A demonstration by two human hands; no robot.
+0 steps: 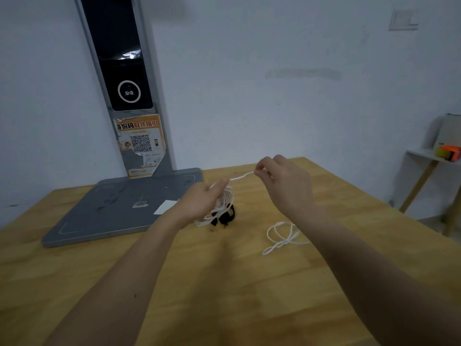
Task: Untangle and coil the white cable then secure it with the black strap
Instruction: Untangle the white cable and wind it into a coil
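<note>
1. White cable (pixel 222 204) was partly coiled in my left hand (pixel 202 199), its grip closed round the loops above the desk (pixel 224 283).
2. My right hand (pixel 284 182) pinched the taut strand; loose loops lay on the desk, uncoiled.
3. I judged the black strap (pixel 225 217), under the coil, unfastened.

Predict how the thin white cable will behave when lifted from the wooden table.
The thin white cable is probably floppy: its loose end lies in limp loops on the wooden table. It looks light, hanging from the left hand. It may snag, since strands cross.
</note>
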